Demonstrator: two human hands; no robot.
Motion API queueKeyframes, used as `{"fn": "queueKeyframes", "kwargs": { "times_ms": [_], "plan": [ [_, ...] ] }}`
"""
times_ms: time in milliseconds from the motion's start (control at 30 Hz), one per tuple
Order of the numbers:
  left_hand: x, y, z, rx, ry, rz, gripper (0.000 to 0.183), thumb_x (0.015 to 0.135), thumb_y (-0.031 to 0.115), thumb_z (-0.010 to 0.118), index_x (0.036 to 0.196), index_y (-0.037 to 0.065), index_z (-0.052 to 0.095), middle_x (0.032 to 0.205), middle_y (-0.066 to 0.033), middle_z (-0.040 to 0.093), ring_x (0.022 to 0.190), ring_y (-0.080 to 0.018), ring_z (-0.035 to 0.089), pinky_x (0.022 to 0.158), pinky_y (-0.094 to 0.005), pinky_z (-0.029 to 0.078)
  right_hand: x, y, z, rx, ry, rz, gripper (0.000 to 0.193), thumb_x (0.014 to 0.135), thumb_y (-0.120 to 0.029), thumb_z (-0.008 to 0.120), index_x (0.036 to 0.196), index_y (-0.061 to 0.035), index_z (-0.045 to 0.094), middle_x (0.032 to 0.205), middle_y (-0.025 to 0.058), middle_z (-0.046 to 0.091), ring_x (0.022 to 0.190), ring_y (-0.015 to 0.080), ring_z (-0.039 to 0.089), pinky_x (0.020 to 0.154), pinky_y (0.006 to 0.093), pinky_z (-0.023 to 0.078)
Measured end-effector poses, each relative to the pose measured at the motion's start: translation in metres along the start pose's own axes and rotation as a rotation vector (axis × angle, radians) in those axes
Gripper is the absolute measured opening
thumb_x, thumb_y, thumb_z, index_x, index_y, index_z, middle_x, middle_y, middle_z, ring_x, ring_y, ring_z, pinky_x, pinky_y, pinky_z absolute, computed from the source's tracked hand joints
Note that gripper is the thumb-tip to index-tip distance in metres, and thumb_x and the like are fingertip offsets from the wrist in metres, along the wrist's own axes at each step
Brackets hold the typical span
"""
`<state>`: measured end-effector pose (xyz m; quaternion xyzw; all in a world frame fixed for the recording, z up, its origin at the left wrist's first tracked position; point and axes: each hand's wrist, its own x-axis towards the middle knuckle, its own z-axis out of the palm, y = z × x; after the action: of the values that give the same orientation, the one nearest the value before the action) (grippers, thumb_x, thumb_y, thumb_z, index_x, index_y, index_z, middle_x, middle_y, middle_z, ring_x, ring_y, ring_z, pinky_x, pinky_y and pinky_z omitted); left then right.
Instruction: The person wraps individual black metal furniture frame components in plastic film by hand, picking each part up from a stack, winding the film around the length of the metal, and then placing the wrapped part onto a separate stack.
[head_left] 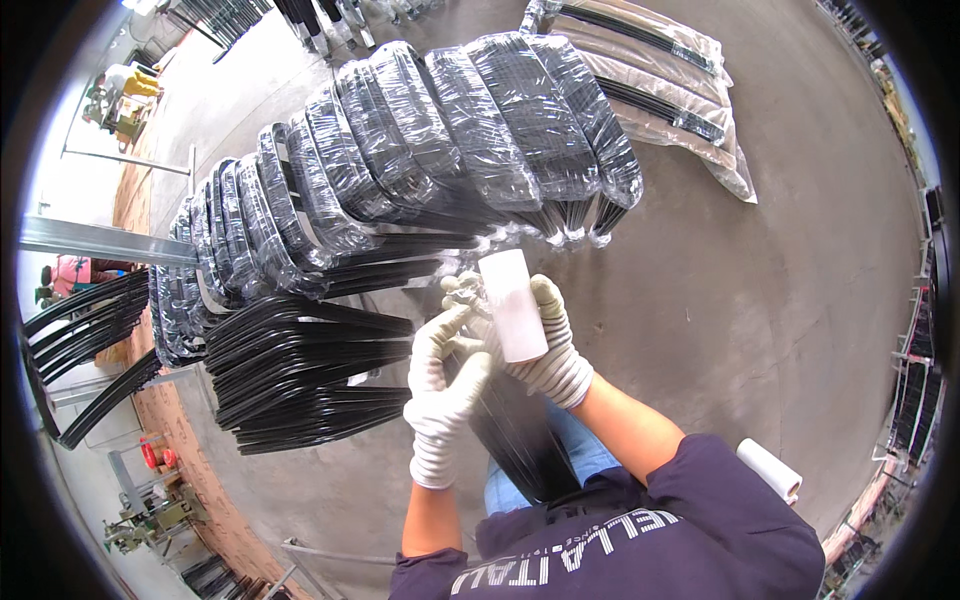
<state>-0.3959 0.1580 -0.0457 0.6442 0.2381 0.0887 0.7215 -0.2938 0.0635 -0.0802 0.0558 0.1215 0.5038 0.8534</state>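
Both my hands wear pale knitted gloves. My right hand [555,355] is closed round a white roll of stretch film [511,305], which stands tilted in front of me. My left hand [445,390] is just left of the roll, with thumb and fingers spread apart. Below the roll, a bundle of black strips [522,435] runs toward my body, between my forearms. Clear film [478,318] shows between the left fingers and the roll. The far end of the bundle is hidden behind my hands and the roll.
Ahead lies a long row of film-wrapped black bundles [390,130]. Unwrapped curved black strips [300,365] are stacked at left, near a metal bar [110,240]. A plastic-covered pack [665,90] lies far right on the grey floor [770,280]. Another white roll [768,470] is by my right side.
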Motion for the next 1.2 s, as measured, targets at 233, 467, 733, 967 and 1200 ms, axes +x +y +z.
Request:
{"fn": "queueKeyframes", "kwargs": {
  "times_ms": [233,467,733,967,1200],
  "plan": [
    [-0.005,-0.006,0.048,-0.365,0.331,0.181,0.03,0.078,0.002,0.063,0.108,0.003,0.056,0.106,-0.0046,0.057,0.097,-0.0122,0.053,0.09,-0.0272,0.039,-0.002,0.011,-0.001,-0.336,-0.031,-0.002,0.083,0.068,-0.045,0.067,0.127,0.0028,0.036,0.132,0.017,0.04,0.119,0.0271,0.041,0.102,0.0382,0.032],
    [0.001,-0.041,0.035,-0.135,0.453,0.184,0.006,0.089,0.012,0.054,0.088,0.006,0.055,0.085,0.0001,0.057,0.076,-0.0069,0.05,0.074,-0.0222,0.043,-0.013,0.013,0.007,-0.549,0.1,-0.107,0.062,0.074,-0.027,0.067,0.121,0.0036,0.043,0.106,0.0115,0.056,0.094,0.018,0.057,0.085,0.0289,0.045],
    [-0.004,-0.053,0.01,0.154,0.286,0.298,0.009,0.091,0.011,0.049,0.097,0.007,0.053,0.091,-0.0011,0.056,0.081,-0.0083,0.049,0.077,-0.0237,0.042,-0.012,0.008,0.009,-0.521,0.242,-0.022,0.042,0.076,-0.019,0.067,0.107,0.0028,0.05,0.095,0.0145,0.06,0.084,0.019,0.06,0.076,0.0307,0.05],
    [-0.017,-0.069,0.006,-0.066,0.268,0.03,0.006,0.091,0.013,0.048,0.086,0.008,0.049,0.071,0.0025,0.047,0.06,-0.0057,0.042,0.061,-0.0214,0.042,-0.004,0.014,-0.012,-1.119,0.381,-0.25,0.037,0.071,-0.015,0.072,0.1,-0.0041,0.052,0.086,0.0049,0.059,0.078,0.0115,0.057,0.07,0.027,0.048],
    [-0.024,-0.044,-0.036,-0.176,0.086,-0.13,0.018,0.087,0.022,0.055,0.078,0.008,0.048,0.065,0.0026,0.048,0.058,-0.0061,0.046,0.066,-0.0247,0.048,0.004,-0.05,0.008,-1.256,0.466,-0.218,0.037,0.071,-0.014,0.07,0.102,-0.0076,0.051,0.089,0.0037,0.058,0.074,0.0126,0.057,0.063,0.025,0.048]
  ]
}}
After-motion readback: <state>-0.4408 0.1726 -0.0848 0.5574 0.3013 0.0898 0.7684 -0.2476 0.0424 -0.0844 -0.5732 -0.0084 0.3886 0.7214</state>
